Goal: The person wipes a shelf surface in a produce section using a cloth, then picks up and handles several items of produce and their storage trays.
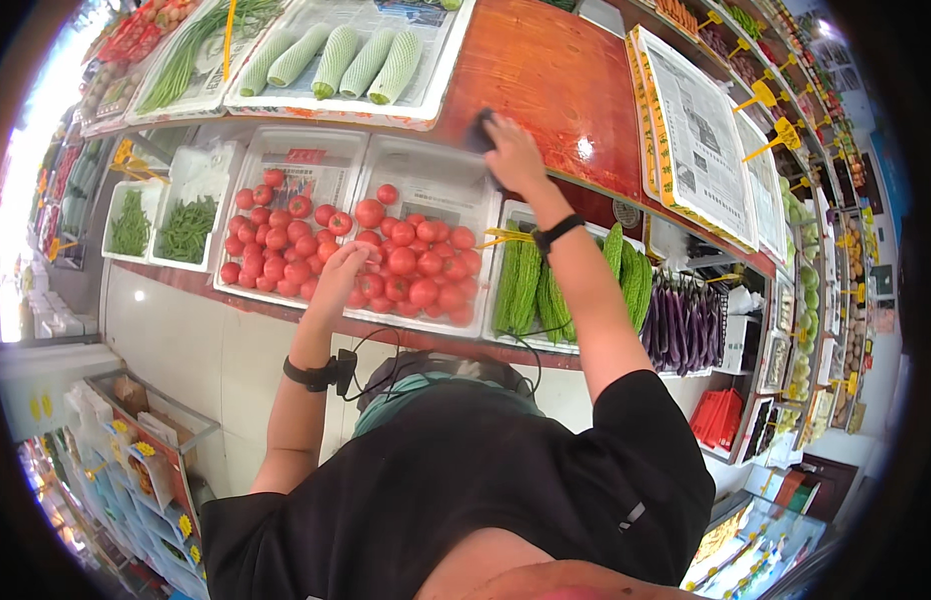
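My right hand (pixel 514 155) reaches forward over the near left edge of a glossy red-brown wooden board (pixel 546 75). It is closed on a dark, cloth-like thing (pixel 480 130), blurred, which rests on or just above the board. My left hand (pixel 341 270) hangs over the front of the tomatoes, fingers loosely stretched out with nothing visible in them. Red tomatoes (pixel 431 263) fill much of one white foam box (pixel 493 215), and more tomatoes (pixel 276 240) lie in the box to its left. Whether my left fingers touch any tomato I cannot tell.
Netted pale green gourds (pixel 336 62) lie on a newspaper-lined tray at upper left. Green bitter gourds (pixel 519 285) and purple eggplants (pixel 676 325) sit to the right. Green beans (pixel 189 230) fill a foam box at left. A newspaper-covered box (pixel 701 130) borders the board's right side.
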Available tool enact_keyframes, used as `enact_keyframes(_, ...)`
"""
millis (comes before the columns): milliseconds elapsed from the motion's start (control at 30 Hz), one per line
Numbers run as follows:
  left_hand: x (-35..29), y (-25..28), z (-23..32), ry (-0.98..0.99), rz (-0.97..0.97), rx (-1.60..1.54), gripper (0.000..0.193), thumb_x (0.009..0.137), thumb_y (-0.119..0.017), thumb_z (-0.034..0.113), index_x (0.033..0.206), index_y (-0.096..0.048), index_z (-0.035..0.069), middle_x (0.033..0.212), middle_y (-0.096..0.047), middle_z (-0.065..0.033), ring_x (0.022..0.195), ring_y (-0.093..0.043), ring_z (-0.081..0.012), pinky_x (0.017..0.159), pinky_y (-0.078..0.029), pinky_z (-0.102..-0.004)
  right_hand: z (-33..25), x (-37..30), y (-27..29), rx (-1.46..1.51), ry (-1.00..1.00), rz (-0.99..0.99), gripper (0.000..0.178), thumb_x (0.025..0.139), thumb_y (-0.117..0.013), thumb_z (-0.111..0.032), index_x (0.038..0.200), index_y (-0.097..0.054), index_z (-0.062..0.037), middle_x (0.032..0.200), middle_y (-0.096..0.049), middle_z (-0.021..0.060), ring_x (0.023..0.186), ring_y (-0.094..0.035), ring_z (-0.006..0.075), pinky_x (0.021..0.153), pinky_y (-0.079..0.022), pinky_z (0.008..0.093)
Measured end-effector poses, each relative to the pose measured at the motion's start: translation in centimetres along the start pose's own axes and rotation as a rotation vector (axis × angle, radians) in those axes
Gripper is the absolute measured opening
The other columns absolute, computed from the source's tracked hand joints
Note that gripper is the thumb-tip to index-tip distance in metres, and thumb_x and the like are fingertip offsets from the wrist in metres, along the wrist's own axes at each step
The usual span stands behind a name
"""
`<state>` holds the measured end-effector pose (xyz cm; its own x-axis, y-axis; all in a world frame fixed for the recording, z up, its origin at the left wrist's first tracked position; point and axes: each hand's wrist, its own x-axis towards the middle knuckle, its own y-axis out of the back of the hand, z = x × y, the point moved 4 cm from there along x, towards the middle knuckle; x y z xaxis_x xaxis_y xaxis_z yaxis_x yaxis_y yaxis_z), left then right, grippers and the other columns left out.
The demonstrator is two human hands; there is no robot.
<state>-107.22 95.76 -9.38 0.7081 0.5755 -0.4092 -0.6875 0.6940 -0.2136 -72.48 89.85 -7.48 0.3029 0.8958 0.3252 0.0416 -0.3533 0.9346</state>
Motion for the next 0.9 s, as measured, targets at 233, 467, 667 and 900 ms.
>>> enact_keyframes(233, 2.0, 0.3, -1.2, 0.018, -0.071, -0.023, 0.018, 0.092, -0.049, 0.020, 0.096, -0.059, 0.005, 0.089, -0.060, -0.0005, 0.079, -0.055, -0.0095, 0.070, -0.045, -0.0223, 10.3, -2.9, 1.6, -0.128, -0.593, 0.051, 0.050, 0.077, -0.051, -0.022, 0.124, -0.052, -0.0053, 0.133, -0.046, 0.0183, 0.124, -0.040, 0.0360, 0.101, -0.034, 0.0487)
enact_keyframes(467, 2.2, -3.5, -1.3, -0.136, -0.128, 0.059, 0.016, 0.091, -0.051, 0.016, 0.095, -0.058, 0.002, 0.083, -0.058, 0.0004, 0.076, -0.055, -0.0095, 0.064, -0.046, -0.0232, -3.0, 4.9, -3.2, 0.179, 0.050, -0.163, 0.054, 0.072, -0.056, -0.011, 0.125, -0.052, -0.0047, 0.140, -0.040, 0.0150, 0.133, -0.031, 0.0329, 0.106, -0.026, 0.0506)
enact_keyframes(667, 3.6, -8.2, 3.0, -0.380, 0.020, 0.462, 0.017, 0.086, -0.052, 0.015, 0.091, -0.060, 0.001, 0.077, -0.061, -0.0105, 0.071, -0.059, -0.0189, 0.063, -0.047, -0.0312, -1.5, 3.2, -1.3, 0.265, 0.207, -0.227, 0.057, 0.072, -0.054, -0.005, 0.128, -0.049, -0.0067, 0.142, -0.038, 0.0124, 0.134, -0.029, 0.0328, 0.107, -0.024, 0.0526)
enact_keyframes(900, 12.6, -15.1, 5.0, -0.626, -0.175, 0.719, 0.017, 0.078, -0.055, 0.014, 0.092, -0.062, 0.005, 0.086, -0.061, -0.0146, 0.081, -0.059, -0.0333, 0.070, -0.047, -0.0406, 11.1, 6.8, -2.4, 0.081, -0.234, -0.124, 0.059, 0.075, -0.049, -0.013, 0.133, -0.042, -0.0089, 0.144, -0.031, 0.0150, 0.133, -0.028, 0.0354, 0.104, -0.025, 0.0582)
